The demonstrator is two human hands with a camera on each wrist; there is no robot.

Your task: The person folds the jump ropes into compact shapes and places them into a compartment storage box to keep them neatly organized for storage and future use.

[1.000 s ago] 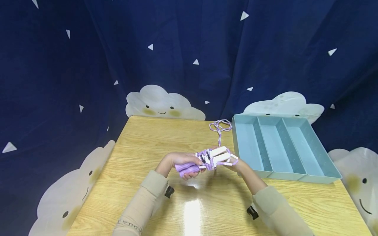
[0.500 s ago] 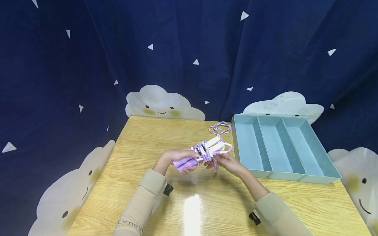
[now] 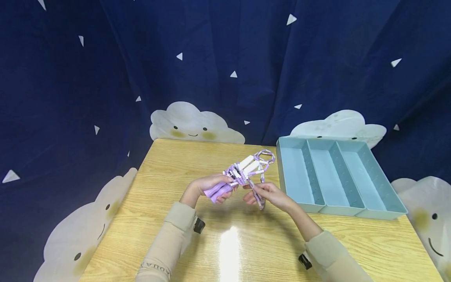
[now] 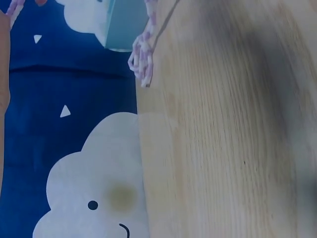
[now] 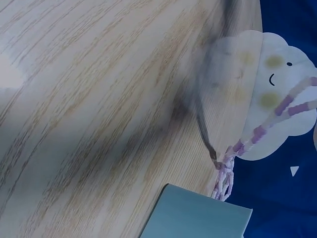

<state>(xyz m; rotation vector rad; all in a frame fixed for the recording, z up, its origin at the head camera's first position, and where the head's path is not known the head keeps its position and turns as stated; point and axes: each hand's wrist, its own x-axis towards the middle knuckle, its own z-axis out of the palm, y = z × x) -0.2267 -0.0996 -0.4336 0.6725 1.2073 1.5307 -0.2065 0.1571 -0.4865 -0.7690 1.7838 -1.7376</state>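
Note:
A beaded jump rope in purple and white is held over the table, its cord wound around its two handles (image 3: 218,192). My left hand (image 3: 210,184) grips the purple ends of these handles; their white ends point away to the upper right. Just to the right, my right hand (image 3: 270,194) pinches a doubled length of beaded cord (image 3: 260,199) hanging below the windings. A looped stretch of loose cord (image 3: 265,153) lies beyond the white ends, near the table's back edge. Bead strands (image 4: 142,59) show in the left wrist view, and a strand (image 5: 257,133) in the right wrist view.
A pale blue tray (image 3: 320,209) with three long compartments stands on the right of the wooden table (image 3: 169,164), close to my right hand. Its corner (image 5: 193,218) also shows in the right wrist view. A dark blue curtain (image 3: 211,47) hangs behind the table.
My right hand has come from behind the handles to their near side, drawing cord with it. The handles have shifted slightly left and tilted up, and the loose loops have slid a little nearer.

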